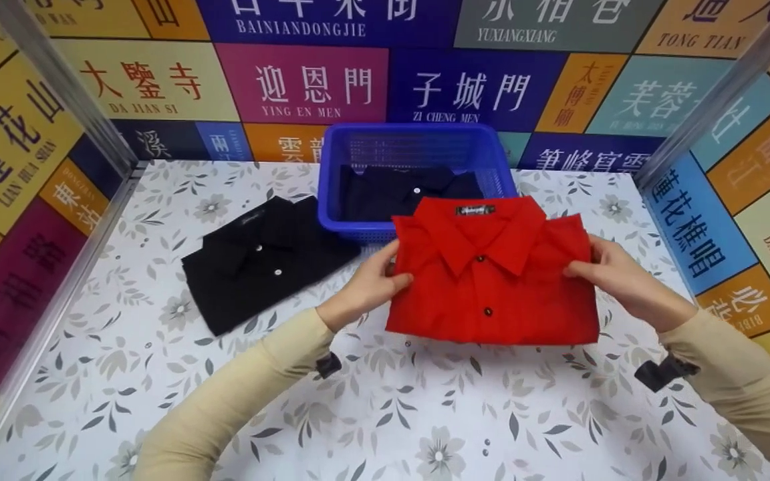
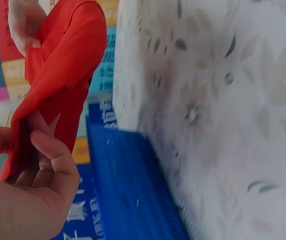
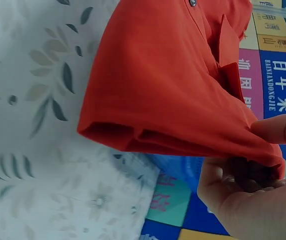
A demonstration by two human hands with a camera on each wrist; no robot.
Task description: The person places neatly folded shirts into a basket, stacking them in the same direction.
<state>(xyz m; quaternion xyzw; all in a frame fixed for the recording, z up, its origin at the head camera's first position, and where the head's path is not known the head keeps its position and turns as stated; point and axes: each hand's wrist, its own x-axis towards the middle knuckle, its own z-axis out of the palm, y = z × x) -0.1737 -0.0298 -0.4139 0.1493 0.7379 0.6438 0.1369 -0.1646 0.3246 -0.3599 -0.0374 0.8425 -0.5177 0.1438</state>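
A folded red shirt [image 1: 438, 300] with a pointed collar and dark buttons is held up by both hands in the head view. My left hand [image 1: 373, 279] grips its left side, thumb on the front. On the opposite side my right hand [image 1: 615, 277] pinches the edge, thumb in front and fingers behind. The right wrist view shows the layered fold of the red shirt [image 3: 153, 85] between thumb and fingers. Behind it, a blue basket [image 1: 418, 133] holds a dark folded shirt [image 1: 385, 194], partly hidden by the red one.
A black folded shirt [image 1: 244, 287] with white buttons lies left of the basket, angled on the floral-patterned tabletop [image 1: 278, 407]. Colourful lettered panels [image 1: 301, 83] wall in the back and both sides, with metal posts [image 1: 706, 87] at the corners.
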